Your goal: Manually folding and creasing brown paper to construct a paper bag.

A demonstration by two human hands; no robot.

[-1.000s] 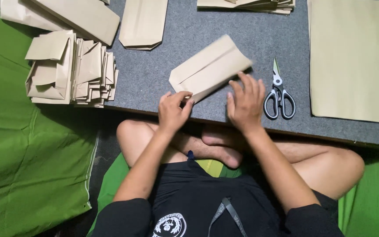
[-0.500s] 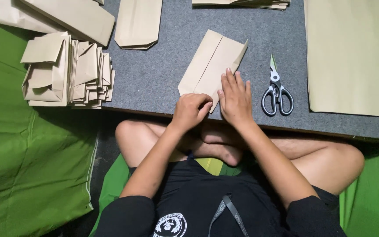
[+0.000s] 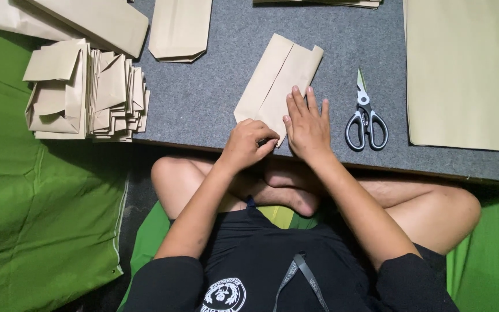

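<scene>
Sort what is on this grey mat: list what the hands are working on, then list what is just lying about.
In hand:
- folded brown paper piece, pressed flat by the right hand
- left hand, pinching its near corner

Lying about:
- scissors, right of the hands
- stack of folded paper bags, at the left
- large brown paper sheet, far right
- flat paper bag, at the top

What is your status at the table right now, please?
Right hand flat on the folded paper. Left hand pinching its near corner. Scissors lie apart to the right, nothing in the way.
</scene>
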